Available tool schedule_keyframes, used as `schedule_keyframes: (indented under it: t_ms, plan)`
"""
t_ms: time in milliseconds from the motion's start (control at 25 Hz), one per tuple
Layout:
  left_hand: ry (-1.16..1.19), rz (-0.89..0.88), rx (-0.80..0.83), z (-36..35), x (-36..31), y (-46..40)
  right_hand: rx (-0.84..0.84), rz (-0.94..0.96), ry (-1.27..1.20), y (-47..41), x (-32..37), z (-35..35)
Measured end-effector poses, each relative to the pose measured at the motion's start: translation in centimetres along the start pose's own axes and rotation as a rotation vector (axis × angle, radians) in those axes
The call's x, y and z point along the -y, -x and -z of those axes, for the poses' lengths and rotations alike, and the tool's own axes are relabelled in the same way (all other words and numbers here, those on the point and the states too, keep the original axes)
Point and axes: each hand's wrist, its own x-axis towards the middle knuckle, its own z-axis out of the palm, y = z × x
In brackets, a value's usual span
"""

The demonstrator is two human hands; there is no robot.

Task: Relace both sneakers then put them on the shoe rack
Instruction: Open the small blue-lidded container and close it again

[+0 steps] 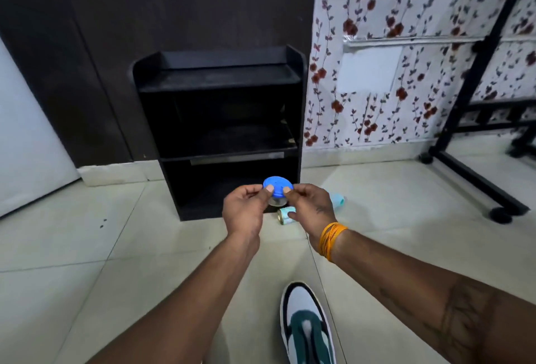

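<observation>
A: Room first, biggest down. What carries everything?

B: Pale tiled floor, glossy, grout lines running diagonally. Far edge meets a low white skirting. Back wall: a dark brown panel on the left and middle, floral wallpaper with red blooms on the right, with one bare white patch in it.

A: Furniture?

B: Black shoe rack standing upright at the floor's far edge, against the brown panel. Open front, a top tray and two lower bays. Shelves look dark; I can't make out any contents. At the right edge, a black metal stand on castors.

A: The sneaker?

B: One sneaker, white, black and dark green, at the floor's near edge, right of centre, toe pointing toward the rack. Well apart from the rack. Lacing unclear from here. Only one in view.

A: Hands?

B: Both out in front of the rack's bottom bay. Left hand and right hand each pinch a small clear jar with a blue lid, thumbs on the lid rim, fingers curled below. Orange threads on the right wrist.

A: Smaller bits?

B: A small can lying on its side on the floor by the rack's front right corner, and a pale blue container just behind the right hand.
</observation>
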Motion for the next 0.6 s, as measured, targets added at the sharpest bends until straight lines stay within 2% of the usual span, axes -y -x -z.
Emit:
schedule_keyframes:
  t_ms: [280,440,600]
  plan:
    - [-0.016,0.017,-0.013,-2.0,-2.2,-11.0,-0.067,0.237,0.087,-10.7,0.3,-5.7]
    - [-0.102,0.035,-0.044,-4.6,-4.2,-17.0,-0.11,0.204,0.12,-17.0,1.6,-7.6]
    - [-0.212,0.129,0.021,-6.7,-5.1,-21.1,-0.122,0.086,0.183,-21.9,1.8,-9.2]
